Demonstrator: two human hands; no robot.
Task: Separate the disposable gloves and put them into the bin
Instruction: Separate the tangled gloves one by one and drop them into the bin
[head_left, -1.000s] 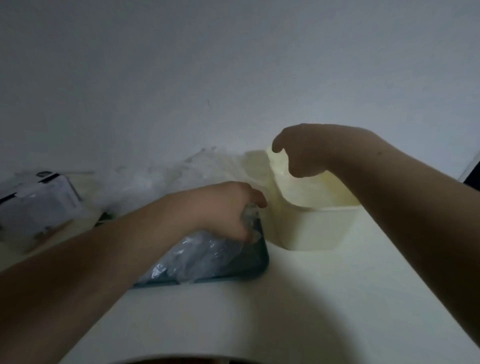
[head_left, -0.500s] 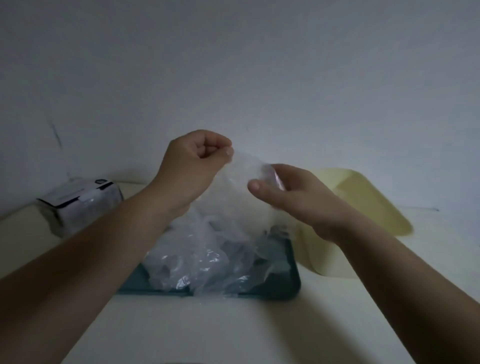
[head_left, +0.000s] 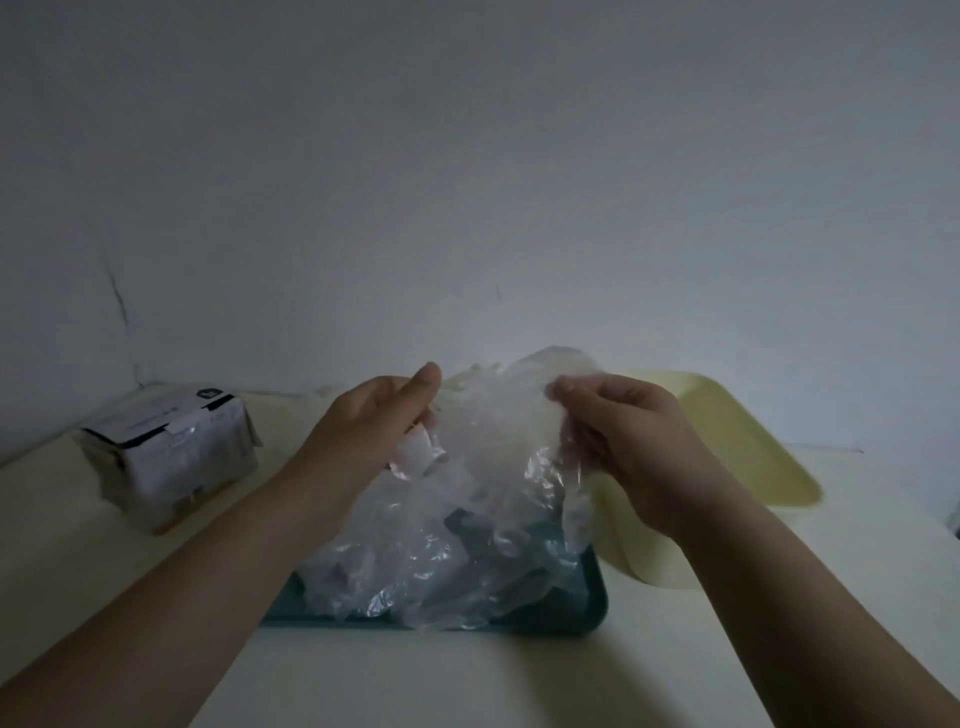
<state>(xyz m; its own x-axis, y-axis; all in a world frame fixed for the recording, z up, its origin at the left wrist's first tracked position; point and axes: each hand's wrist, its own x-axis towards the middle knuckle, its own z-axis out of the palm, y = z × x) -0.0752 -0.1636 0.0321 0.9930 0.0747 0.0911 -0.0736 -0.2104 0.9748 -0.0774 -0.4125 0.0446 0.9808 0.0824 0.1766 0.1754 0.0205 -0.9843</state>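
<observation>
Our left grip (head_left: 379, 431) is clenched on a fold of clear plastic film. Its fingers curl under the fold and its thumb lies along the top. Our right grip (head_left: 628, 447) pinches the opposite edge of the same film with curled fingers.

Between the two grips a crumpled stretch of lifted glove (head_left: 498, 421) is held up off the heap. We cannot tell whether it is one glove or several stuck together. Its lower part hangs down and runs into the rest of the disposable gloves (head_left: 441, 566). These lie in a loose, shiny heap below both grips and nearer to us.

The heap sits in a teal tray (head_left: 592, 608), whose front rim and right corner show beneath the plastic.

Just outside the right grip, beyond the wrist, stands the pale yellow bin (head_left: 743, 447). It is open at the top and close beside the tray's right side. In this dim light we cannot make out what is in the bin.

Well out from the left grip, a white carton (head_left: 171, 457) with a dark label on top rests on the cream desk (head_left: 467, 680).

Beyond both grips rises a plain grey wall (head_left: 467, 156).
</observation>
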